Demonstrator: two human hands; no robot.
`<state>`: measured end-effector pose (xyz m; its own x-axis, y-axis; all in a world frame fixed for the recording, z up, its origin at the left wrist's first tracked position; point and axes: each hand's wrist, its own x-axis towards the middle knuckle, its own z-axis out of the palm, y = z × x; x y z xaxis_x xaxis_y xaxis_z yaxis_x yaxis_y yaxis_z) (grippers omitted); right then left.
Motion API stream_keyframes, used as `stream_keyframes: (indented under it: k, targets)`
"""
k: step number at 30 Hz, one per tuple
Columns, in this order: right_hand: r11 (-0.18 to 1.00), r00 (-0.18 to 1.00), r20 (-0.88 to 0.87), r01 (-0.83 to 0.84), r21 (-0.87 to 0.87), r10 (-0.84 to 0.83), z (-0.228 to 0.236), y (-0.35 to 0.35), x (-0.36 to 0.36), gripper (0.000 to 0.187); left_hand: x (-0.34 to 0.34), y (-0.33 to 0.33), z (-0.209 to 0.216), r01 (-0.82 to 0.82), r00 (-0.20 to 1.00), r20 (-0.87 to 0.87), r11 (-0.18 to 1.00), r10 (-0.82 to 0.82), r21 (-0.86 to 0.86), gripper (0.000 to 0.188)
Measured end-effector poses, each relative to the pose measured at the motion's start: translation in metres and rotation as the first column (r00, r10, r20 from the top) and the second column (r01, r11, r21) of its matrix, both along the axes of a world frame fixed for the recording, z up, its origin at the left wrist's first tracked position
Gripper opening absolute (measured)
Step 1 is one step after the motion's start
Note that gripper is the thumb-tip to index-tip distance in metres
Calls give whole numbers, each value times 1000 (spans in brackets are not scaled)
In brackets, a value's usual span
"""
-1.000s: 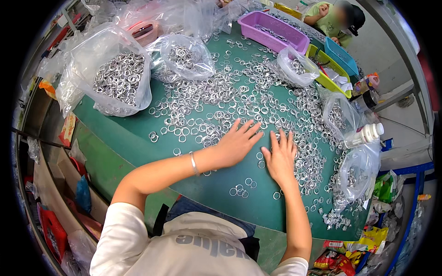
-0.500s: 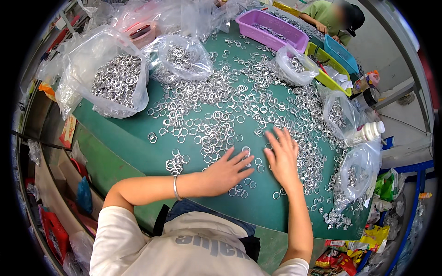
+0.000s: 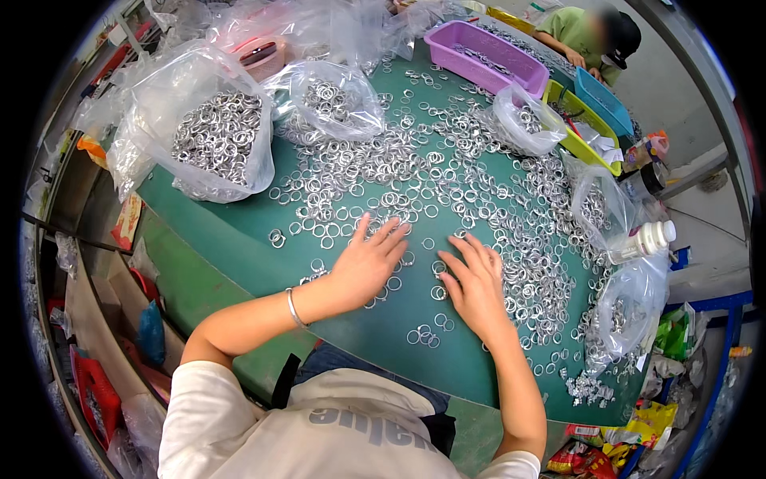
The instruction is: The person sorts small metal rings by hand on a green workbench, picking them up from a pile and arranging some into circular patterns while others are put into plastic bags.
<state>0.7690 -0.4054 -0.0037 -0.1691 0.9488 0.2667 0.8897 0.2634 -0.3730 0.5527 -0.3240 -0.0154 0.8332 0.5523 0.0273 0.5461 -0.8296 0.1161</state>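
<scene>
Many silver metal rings (image 3: 391,160) lie scattered over the green tabletop (image 3: 367,339), thickest in the middle and on the right. My left hand (image 3: 369,267) is open, palm down, its fingers spread over the near edge of the middle heap. My right hand (image 3: 476,291) is also open, fingers bent a little, between that heap and the rings on the right (image 3: 538,287). A few loose rings lie in the gap between both hands. A small cluster of rings (image 3: 423,335) sits nearer to me. What lies under my palms is hidden.
Clear plastic bags of rings stand at the left (image 3: 219,140), back (image 3: 331,100) and right (image 3: 626,311). Purple (image 3: 487,60), lime (image 3: 582,120) and blue (image 3: 602,104) baskets line the back right, near a white bottle (image 3: 642,239). Another person (image 3: 570,36) works at the far end.
My left hand has moved left and away from me, onto the middle heap's near edge. My right hand has drawn slightly back toward me. The view has shifted a little.
</scene>
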Motion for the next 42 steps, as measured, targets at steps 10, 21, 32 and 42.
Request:
stream_keyframes:
  k: [10, 21, 32, 42]
  targets:
    - [985, 968, 187, 153, 76, -165, -18, -18, 38, 23, 35, -19, -8, 192, 979, 91, 978, -185, -83, 58]
    - [992, 988, -153, -11, 127, 30, -2, 35, -4, 29, -7, -78, 10, 335, 924, 297, 885, -240, -325, 57]
    - [988, 988, -79, 136, 78, -130, -9, 39, 8, 27, -54, -54, 8, 9, 948, 308, 965, 75, -262, 57]
    - [978, 937, 288, 164, 129, -196, -16, 58, 0, 27, -49, -68, -2, -48, 916, 362, 942, 174, -333, 58]
